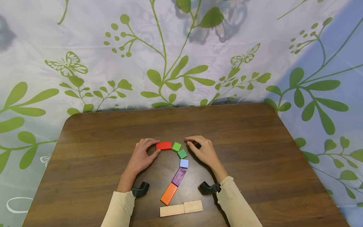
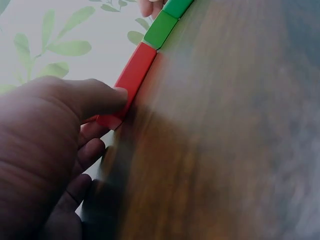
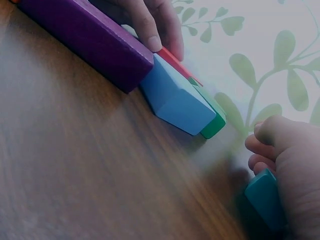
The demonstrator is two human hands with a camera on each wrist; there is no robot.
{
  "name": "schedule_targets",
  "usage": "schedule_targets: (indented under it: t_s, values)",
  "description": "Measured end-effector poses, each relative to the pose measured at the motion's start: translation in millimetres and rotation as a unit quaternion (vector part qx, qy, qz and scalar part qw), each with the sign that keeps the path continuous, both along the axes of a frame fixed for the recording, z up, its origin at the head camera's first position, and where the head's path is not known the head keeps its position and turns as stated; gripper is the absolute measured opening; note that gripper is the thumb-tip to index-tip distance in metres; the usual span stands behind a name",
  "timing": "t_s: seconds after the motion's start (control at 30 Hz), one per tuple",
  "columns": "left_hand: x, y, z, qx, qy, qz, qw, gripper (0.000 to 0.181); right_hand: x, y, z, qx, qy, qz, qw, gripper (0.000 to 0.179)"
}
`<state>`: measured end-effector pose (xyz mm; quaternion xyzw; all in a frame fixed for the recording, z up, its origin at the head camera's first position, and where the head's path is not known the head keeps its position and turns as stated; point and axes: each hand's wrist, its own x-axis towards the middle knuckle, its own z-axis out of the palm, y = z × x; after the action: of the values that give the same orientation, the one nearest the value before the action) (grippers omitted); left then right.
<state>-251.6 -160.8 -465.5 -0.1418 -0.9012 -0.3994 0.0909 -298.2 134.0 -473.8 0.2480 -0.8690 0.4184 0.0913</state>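
Observation:
My left hand (image 1: 141, 154) pinches the near end of a red block (image 1: 164, 145), the thumb in front and fingers behind. Its far end meets a light green block (image 1: 176, 147), as the left wrist view also shows. A darker green block (image 1: 182, 154), a light blue block (image 1: 184, 163), a purple block (image 1: 179, 177) and an orange block (image 1: 169, 193) carry the curved row on toward me. To the right of the green blocks, my right hand (image 1: 202, 151) is curled, thumb and index fingertips apart. A teal block (image 3: 262, 197) sits against its palm, partly hidden by the hand.
Two plain wooden blocks (image 1: 181, 208) lie end to end near the front of the brown table (image 1: 249, 135), just below the orange block. A cloth (image 1: 181, 37) printed with leaves and butterflies hangs behind the table. Each wrist wears a black camera mount (image 1: 210, 188).

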Motion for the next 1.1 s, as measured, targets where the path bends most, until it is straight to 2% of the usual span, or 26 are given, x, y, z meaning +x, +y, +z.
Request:
schedule_targets:
  t_s: [0.2,0.63,0.93,1.1]
  values:
    - [0.2,-1.7,-1.7,0.001,-0.006,0.001,1.0,0.033,0.4,0.0,-1.0,0.006,-0.015,-0.003,0.9999,0.02]
    - [-1.3,-0.7,-1.6,-0.005,-0.002,-0.001,1.0,0.034,-0.5,0.3,-1.0,0.002,-0.001,0.001,1.0,0.019]
    - [-1.0,0.2,-1.8,-0.008,-0.009,-0.002,0.9999,0.039,0.1,1.2,-1.4,-0.033,0.006,-0.013,0.9993,0.019]
    - [-2.2,-0.9,-2.2,0.022,-0.006,0.006,0.9997,0.038,-0.2,4.4,-1.5,-0.067,0.007,-0.042,0.9968,0.02]
